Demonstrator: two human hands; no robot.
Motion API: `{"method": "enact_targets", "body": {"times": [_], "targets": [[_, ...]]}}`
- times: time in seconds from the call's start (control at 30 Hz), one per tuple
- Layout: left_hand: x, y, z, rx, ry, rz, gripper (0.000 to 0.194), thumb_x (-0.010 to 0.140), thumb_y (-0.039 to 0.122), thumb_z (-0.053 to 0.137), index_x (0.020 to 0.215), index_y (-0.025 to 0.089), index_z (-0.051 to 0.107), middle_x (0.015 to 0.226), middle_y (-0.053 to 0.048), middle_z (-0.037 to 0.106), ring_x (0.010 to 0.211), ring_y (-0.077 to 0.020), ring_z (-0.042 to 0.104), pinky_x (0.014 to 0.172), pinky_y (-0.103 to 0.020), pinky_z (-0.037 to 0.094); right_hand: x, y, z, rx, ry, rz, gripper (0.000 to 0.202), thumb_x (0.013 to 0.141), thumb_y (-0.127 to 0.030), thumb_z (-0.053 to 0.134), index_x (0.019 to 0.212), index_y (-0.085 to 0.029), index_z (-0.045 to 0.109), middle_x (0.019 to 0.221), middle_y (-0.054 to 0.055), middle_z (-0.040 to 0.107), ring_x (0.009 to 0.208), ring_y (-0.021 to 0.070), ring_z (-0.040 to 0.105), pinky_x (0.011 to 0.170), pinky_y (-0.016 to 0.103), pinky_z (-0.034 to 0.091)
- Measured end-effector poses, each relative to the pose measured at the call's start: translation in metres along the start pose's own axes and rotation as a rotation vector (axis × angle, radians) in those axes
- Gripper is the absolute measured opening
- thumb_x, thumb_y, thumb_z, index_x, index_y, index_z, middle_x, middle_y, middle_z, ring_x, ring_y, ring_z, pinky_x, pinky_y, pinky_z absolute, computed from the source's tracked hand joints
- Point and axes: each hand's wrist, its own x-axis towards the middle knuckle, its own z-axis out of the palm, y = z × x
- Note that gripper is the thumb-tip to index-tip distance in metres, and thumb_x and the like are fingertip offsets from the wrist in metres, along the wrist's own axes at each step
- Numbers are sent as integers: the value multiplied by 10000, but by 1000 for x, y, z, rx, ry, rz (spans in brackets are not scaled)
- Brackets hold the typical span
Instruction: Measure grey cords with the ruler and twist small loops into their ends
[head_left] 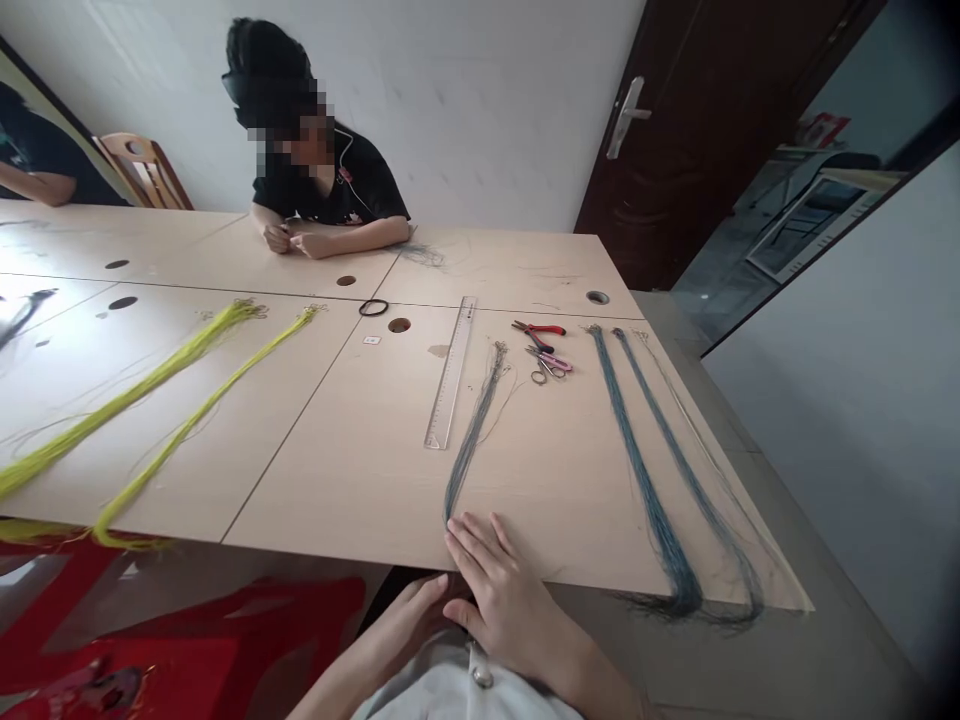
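Observation:
A thin bundle of grey-blue threads (474, 425) lies on the table in front of me, with small metal rings at its far end. My right hand (491, 580) rests on the table's front edge, fingers outstretched and touching the near end of that bundle. Below the edge, close to my lap, is my left hand (412, 615); its thumb side shows, but its fingers are mostly hidden, so I cannot tell what it holds. A clear ruler (451, 375) lies left of the bundle. Right of it are red-and-black pliers (538, 332) and pink-handled scissors (551, 364).
Thicker blue thread bundles (634, 450) hang over the front edge at right. Yellow thread bundles (157, 385) lie at left. A black band (373, 308) sits near a cable hole (400, 325). Across the table (360, 450) sits a person (330, 190). A red stool (217, 640) stands at lower left.

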Motion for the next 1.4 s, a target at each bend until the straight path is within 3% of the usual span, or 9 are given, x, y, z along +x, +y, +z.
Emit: {"method": "enact_targets", "body": {"times": [0.17,0.37,0.47,0.6,0.73,0.9,1.0,1.13,1.4], "targets": [[1,-5,14,-368,-30,8,413,695,515,650,920,169,639,992,-95,614,969,-232,559,847,-303,435,1,-19,1,94,-24,-3,551,963,-339,329,1443,-84,236,1493,67,244,1398,146,133,1176,357,41],[-9,-3,10,-469,-18,-107,428,685,547,680,832,162,563,574,45,444,444,-61,360,466,-191,322,9,-29,-1,259,-25,41,532,944,-289,375,1411,-41,310,1458,107,317,1380,165,210,1171,345,87],[-11,-3,5,-409,-43,-110,486,675,606,652,757,146,519,485,85,311,400,-45,201,422,-187,189,10,-29,-6,383,12,78,523,928,-350,423,1376,-82,400,1421,97,392,1352,178,281,1159,339,137],[-21,6,-1,-261,-61,-20,544,624,655,660,656,138,491,453,101,198,425,-44,118,445,-210,103,11,-24,-7,603,166,299,578,936,-522,299,1084,-66,621,1076,161,639,1046,230,580,957,390,420],[-32,21,-2,-56,-50,40,584,656,722,571,593,156,445,468,83,207,452,-66,150,463,-238,112,20,-20,5,937,28,446,772,863,-686,239,714,-54,658,644,135,635,620,207,639,620,352,517],[-48,38,-1,235,-51,42,522,783,667,469,657,161,475,590,29,359,551,-115,287,517,-259,207,47,-25,12,1380,-96,400,617,774,-656,525,998,-89,619,827,103,665,833,204,654,783,337,492],[-60,43,-7,377,-59,17,457,858,589,417,713,165,508,668,10,423,631,-138,353,594,-258,279,66,-21,-2,1624,-38,421,421,888,-510,466,975,-115,580,826,63,649,807,172,652,830,369,483],[-71,45,-20,480,-60,15,484,873,614,354,736,174,501,685,15,423,650,-142,355,621,-250,294,92,1,-31,1806,121,490,210,932,-301,475,866,-118,556,640,-38,524,563,81,544,619,251,496],[-70,32,-42,413,-7,26,531,843,675,331,751,170,462,686,17,397,644,-136,348,617,-249,318,133,39,-83,1772,320,548,176,924,-264,507,875,-102,555,691,-30,521,500,42,465,458,160,422]]}}
